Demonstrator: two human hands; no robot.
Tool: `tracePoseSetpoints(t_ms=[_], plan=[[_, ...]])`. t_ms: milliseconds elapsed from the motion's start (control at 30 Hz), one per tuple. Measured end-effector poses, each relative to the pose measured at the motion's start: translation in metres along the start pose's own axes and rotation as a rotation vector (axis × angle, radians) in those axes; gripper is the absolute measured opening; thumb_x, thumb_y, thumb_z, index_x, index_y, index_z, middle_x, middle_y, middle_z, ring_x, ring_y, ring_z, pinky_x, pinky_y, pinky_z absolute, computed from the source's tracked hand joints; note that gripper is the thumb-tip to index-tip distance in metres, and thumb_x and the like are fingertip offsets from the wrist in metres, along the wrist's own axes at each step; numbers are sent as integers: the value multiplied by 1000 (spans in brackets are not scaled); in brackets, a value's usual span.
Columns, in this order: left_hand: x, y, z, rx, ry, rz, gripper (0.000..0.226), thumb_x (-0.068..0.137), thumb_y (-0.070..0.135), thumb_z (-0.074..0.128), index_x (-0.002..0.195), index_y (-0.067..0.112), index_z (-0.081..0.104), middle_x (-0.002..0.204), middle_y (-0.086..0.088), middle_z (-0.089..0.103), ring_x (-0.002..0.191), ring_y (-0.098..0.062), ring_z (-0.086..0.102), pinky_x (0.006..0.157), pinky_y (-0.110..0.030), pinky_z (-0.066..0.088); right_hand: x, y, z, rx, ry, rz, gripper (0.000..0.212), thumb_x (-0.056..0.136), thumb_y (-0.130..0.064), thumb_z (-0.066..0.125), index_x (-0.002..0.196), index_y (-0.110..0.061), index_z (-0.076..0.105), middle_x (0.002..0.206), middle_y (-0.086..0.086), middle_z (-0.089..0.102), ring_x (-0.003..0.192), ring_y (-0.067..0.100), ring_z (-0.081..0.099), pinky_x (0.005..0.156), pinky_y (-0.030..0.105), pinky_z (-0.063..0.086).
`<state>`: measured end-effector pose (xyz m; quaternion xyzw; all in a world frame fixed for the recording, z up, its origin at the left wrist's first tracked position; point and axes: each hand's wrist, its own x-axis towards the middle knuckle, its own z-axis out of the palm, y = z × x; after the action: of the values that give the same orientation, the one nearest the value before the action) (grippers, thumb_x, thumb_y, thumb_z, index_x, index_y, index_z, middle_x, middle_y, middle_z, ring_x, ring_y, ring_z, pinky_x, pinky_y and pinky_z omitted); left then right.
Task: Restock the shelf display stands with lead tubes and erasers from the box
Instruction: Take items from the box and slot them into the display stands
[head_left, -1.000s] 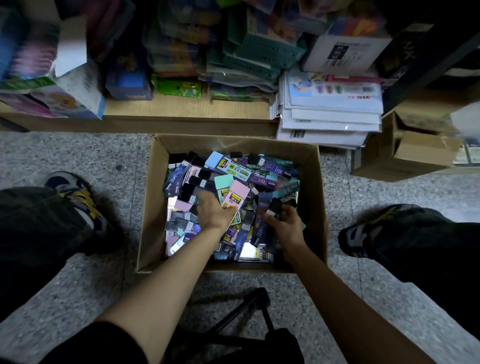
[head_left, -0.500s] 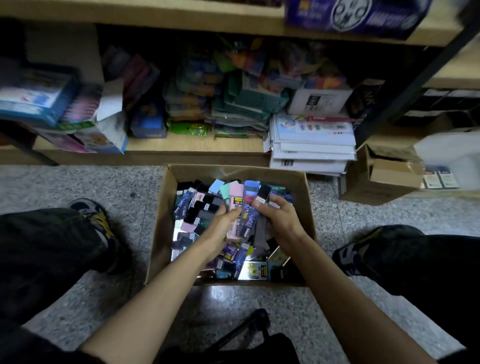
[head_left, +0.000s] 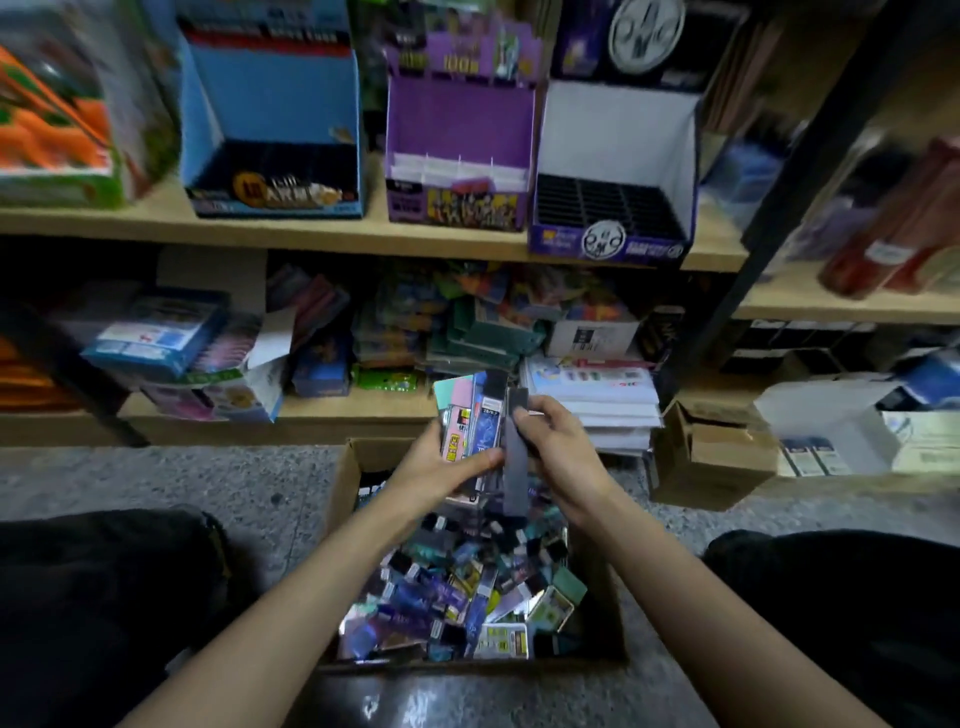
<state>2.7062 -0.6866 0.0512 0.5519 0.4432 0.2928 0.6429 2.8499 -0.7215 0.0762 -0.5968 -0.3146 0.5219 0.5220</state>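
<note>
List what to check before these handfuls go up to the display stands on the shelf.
1. Left hand grips the fanned packs: ok.
2. Right hand pinches the grey pack: ok.
3. Both hands above the box, free of its loose stock: ok.
4. Open slots in the white stand: ok, its black grid looks bare.
5. Fanned packs all one type: not ok, colours are mixed.
6. Which stand each pack belongs in: cannot tell, labels are blurred.
</note>
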Motion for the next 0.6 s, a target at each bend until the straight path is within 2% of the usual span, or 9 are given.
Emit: tracePoseSetpoints(t_ms=[100, 200, 267, 367, 433, 500, 600], plan=[[-1, 35, -3, -38, -60, 95, 33, 82, 6, 68, 106, 24, 54, 95, 9, 72, 79, 0, 68, 63, -11, 49, 0, -38, 0, -80, 22, -159, 9, 96, -13, 49, 93, -19, 55, 77, 7, 64, 66, 17, 62, 70, 36, 54], [4, 68, -5, -60, -78, 179, 33, 81, -2, 65, 105, 20, 57, 91, 8, 74, 80, -1, 69, 62, -12, 49, 7, -76, -2, -108, -2, -291, 16, 96, -9, 49, 111, -10, 55, 72, 7, 65, 55, 14, 62, 58, 24, 54], [9, 90, -9, -51, -51, 216, 32, 80, 0, 68, 102, 20, 56, 82, 11, 73, 72, 1, 67, 57, -11, 48, 13, -101, -6, -78, -12, -328, 24, 96, -8, 49, 120, -7, 53, 71, 10, 65, 56, 18, 60, 62, 26, 52], [20, 120, -18, -17, -29, 233, 33, 76, 11, 74, 103, 20, 56, 79, 9, 71, 66, 0, 66, 50, -13, 47, 23, -133, -12, 22, -71, -352, 24, 97, -12, 47, 117, -13, 61, 70, 8, 64, 60, 17, 56, 64, 25, 48], [27, 138, -25, -6, -14, 245, 40, 70, 21, 78, 105, 22, 56, 82, 7, 72, 70, -3, 68, 52, -14, 48, 30, -151, -14, 97, -107, -359, 25, 99, -16, 43, 113, -23, 62, 71, 7, 61, 63, 17, 53, 66, 26, 46], [36, 151, -31, -3, 10, 255, 46, 64, 30, 78, 104, 24, 58, 86, 6, 74, 76, -6, 69, 58, -14, 50, 39, -165, -18, 128, -129, -349, 29, 101, -18, 39, 121, -27, 57, 74, 5, 59, 65, 14, 55, 67, 24, 46], [48, 164, -39, -12, 56, 265, 37, 72, 25, 77, 103, 26, 57, 90, 8, 74, 80, -7, 70, 58, -13, 51, 52, -179, -25, 77, -119, -319, 36, 100, -19, 40, 131, -35, 50, 77, -3, 62, 67, 6, 60, 61, 18, 48]])
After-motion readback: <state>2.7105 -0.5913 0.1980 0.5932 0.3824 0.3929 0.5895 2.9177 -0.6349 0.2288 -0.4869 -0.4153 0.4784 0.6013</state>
